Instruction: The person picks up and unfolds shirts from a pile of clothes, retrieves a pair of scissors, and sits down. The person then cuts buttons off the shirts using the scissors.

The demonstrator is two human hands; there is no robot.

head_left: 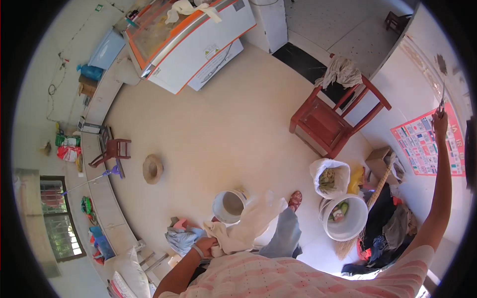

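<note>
My left hand is low in the middle, its fingers closed on a cream cloth that spreads across my lap. Far out at the right, my right arm reaches up along the wall. My right hand is closed around a slim metal tool, apparently scissors, pointing upward beside a poster. Its exact shape is too small to make out. A dark patch shows on the wall above the tip. Beyond the cloth stands a white bucket with murky contents.
A red wooden chair with a rag stands ahead right. Nearby are a white sack, a bucket holding vegetables, a broom and dark clothes. A straw hat lies on the floor; a display freezer stands behind.
</note>
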